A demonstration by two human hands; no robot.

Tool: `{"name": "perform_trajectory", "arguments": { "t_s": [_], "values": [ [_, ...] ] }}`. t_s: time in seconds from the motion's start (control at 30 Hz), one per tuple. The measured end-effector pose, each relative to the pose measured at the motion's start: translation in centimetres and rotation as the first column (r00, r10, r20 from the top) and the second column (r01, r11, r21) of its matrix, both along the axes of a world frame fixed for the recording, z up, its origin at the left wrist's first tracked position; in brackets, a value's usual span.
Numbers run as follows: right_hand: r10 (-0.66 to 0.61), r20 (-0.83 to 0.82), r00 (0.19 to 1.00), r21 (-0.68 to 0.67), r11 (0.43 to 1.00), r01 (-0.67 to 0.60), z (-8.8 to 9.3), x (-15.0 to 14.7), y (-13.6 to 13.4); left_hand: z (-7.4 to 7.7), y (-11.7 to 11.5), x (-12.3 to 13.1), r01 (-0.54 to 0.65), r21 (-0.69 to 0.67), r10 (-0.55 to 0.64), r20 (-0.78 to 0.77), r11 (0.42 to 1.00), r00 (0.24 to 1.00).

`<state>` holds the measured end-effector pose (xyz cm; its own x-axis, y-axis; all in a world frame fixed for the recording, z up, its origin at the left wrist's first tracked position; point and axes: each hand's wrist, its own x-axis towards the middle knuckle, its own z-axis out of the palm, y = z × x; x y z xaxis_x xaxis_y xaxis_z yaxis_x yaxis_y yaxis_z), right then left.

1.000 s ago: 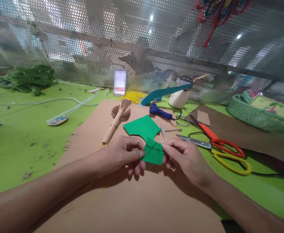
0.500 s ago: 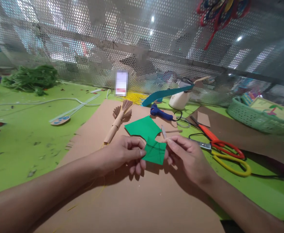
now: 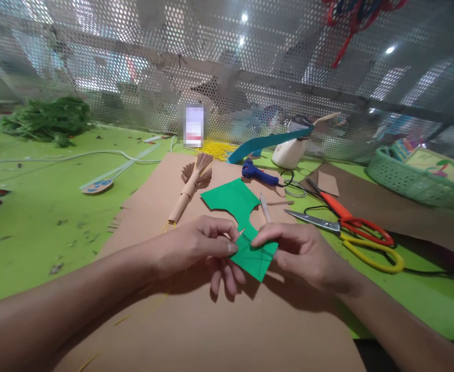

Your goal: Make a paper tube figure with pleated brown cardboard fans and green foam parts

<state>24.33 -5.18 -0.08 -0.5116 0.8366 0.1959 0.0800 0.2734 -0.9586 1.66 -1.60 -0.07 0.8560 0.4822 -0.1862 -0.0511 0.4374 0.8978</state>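
A small green paper piece [image 3: 255,263] with dark pencil lines is held above the brown sheet [image 3: 219,330]. My left hand [image 3: 207,250] pinches its left corner between thumb and index finger, the other fingers curled below. My right hand [image 3: 304,256] grips its right side, index finger lying over the drawn lines. Just beyond lies a larger green paper piece [image 3: 230,199] with a curved cut-out. A pencil-like stick [image 3: 264,206] stands out behind my right hand. Left of the green paper lies a rolled brown paper figure [image 3: 188,191] with pleated fans.
Yellow-handled scissors [image 3: 374,253] and red-handled scissors [image 3: 366,227] lie right of my right hand. Farther back are a blue glue gun [image 3: 260,173], a white container [image 3: 291,152] and a blue strip [image 3: 265,143]. A green basket [image 3: 416,178] stands at the right, green strands [image 3: 48,121] at the left.
The small green piece has turned, one corner now pointing toward me. My right index finger has moved left over its face, and the scissors' blades beside that hand show more.
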Motion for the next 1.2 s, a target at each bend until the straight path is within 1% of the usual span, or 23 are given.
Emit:
{"name": "perform_trajectory", "arguments": {
  "t_s": [0.07, 0.2, 0.33, 0.43, 0.57, 0.73, 0.87, 0.97, 1.03, 1.2],
  "values": [
    [-0.005, -0.007, 1.000, -0.022, 1.000, 0.005, -0.22, -0.01, 0.10, 0.12, -0.24, 0.20, -0.035, 0.026, 0.036, -0.032, 0.999, 0.999],
    [-0.036, -0.007, 0.999, -0.010, 0.999, 0.036, -0.47, -0.06, 0.18, 0.22, -0.35, 0.41, -0.106, 0.076, 0.110, -0.050, 0.991, 0.993],
    [-0.050, -0.024, 0.998, -0.025, 0.998, 0.049, -0.49, -0.14, 0.16, -0.06, 0.14, 0.38, -0.074, 0.125, 0.080, -0.040, 0.989, 0.996],
    [-0.042, -0.046, 0.998, -0.018, 0.999, 0.042, -0.56, -0.13, 0.15, -0.26, 0.45, 0.30, -0.062, 0.134, 0.066, -0.029, 0.989, 0.997],
    [-0.078, -0.078, 0.994, -0.043, 0.996, 0.075, -0.71, -0.06, 0.18, -0.21, 0.33, 0.23, -0.077, 0.127, 0.080, -0.020, 0.989, 0.997],
    [-0.117, -0.049, 0.992, -0.047, 0.992, 0.115, -0.45, -0.18, 0.20, -0.20, 0.07, 0.18, -0.118, 0.122, 0.119, 0.006, 0.985, 0.993],
    [-0.166, -0.058, 0.984, -0.082, 0.984, 0.161, -0.19, -0.23, 0.22, -0.30, 0.30, 0.17, -0.116, 0.130, 0.117, 0.000, 0.985, 0.993],
    [-0.154, -0.128, 0.980, -0.115, 0.984, 0.139, -0.29, -0.06, 0.33, -0.31, 0.46, 0.22, -0.143, 0.132, 0.146, -0.016, 0.981, 0.989],
    [-0.146, -0.146, 0.978, -0.123, 0.984, 0.128, -0.40, 0.02, 0.39, -0.30, 0.52, 0.24, -0.153, 0.140, 0.158, -0.028, 0.978, 0.987],
    [-0.210, -0.041, 0.977, -0.108, 0.973, 0.205, -0.43, -0.18, 0.28, -0.20, 0.48, 0.19, -0.133, 0.151, 0.141, -0.043, 0.980, 0.989]
  ]
}}
